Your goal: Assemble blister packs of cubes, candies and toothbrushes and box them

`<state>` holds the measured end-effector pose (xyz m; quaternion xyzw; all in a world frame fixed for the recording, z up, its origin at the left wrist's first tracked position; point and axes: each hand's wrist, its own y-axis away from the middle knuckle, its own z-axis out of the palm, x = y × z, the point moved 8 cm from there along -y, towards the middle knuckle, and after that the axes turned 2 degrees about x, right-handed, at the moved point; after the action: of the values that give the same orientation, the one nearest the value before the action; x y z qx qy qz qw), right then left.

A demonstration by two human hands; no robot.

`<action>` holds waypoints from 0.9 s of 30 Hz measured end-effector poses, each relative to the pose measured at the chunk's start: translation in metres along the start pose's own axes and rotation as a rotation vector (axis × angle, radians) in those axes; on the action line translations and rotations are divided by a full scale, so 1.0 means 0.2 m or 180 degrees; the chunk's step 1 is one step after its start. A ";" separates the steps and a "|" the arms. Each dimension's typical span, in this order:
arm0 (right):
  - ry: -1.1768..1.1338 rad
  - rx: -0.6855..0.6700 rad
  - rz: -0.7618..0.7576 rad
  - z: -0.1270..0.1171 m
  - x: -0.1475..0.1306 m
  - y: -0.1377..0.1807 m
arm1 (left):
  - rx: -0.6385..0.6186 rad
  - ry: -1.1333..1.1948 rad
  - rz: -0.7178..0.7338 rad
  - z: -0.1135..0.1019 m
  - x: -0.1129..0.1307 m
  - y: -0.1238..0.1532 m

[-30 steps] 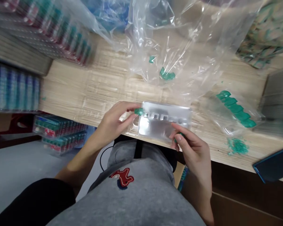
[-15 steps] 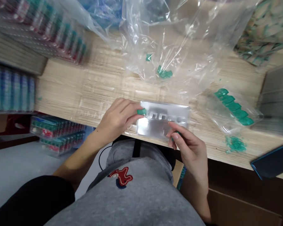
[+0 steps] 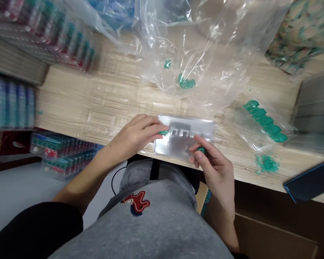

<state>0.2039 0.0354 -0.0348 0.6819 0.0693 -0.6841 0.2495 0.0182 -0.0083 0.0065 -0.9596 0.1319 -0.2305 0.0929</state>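
Observation:
A clear plastic blister tray [image 3: 178,144] with a row of small square pockets lies at the near edge of the wooden table [image 3: 78,104]. My left hand [image 3: 136,135] pinches a small green piece [image 3: 163,132] and presses it at the tray's leftmost pocket. My right hand [image 3: 212,162] rests at the tray's lower right corner, fingers closed on another small green piece [image 3: 201,149]. Beyond the tray, a large crumpled clear bag [image 3: 194,54] holds a few loose green pieces [image 3: 185,82].
A smaller clear bag with a row of green pieces [image 3: 264,120] lies to the right, green crumbs [image 3: 267,164] beside it. A dark phone [image 3: 309,181] sits at the right table edge. Stacks of filled trays [image 3: 64,156] stand on the left, more [image 3: 51,32] at the back left.
My left hand has brought its green piece down from just above the tray's left end into the leftmost pocket. The right hand has shifted slightly left along the tray's lower edge.

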 end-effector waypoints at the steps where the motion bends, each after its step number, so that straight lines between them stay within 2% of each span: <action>1: 0.0007 0.0011 -0.0033 0.00 0.00 0.00 | -0.0135 0.0092 0.0002 0.01 0.00 0.01; 4: 0.0033 -0.0010 -0.0122 0.00 0.00 0.00 | -0.0279 0.0147 -0.0030 0.01 -0.01 0.03; 10: 0.0082 -0.0018 -0.0224 0.01 -0.01 0.00 | 0.0165 -0.0379 0.0115 -0.02 0.01 -0.01; 16: -0.0009 -0.0025 -0.0279 0.01 -0.02 0.00 | 0.0042 -0.0403 0.0087 0.01 0.03 -0.02; 23: -0.0083 -0.0023 -0.0178 0.01 0.00 0.00 | 0.0355 -0.0442 -0.0298 -0.01 -0.01 0.01; 27: -0.0093 -0.0045 -0.0182 0.01 0.00 0.00 | 0.0400 -0.0529 -0.0189 0.02 0.01 0.00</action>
<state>0.2022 0.0350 -0.0345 0.6678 0.0899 -0.7004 0.2356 0.0219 -0.0083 0.0050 -0.9712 0.0805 -0.1606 0.1566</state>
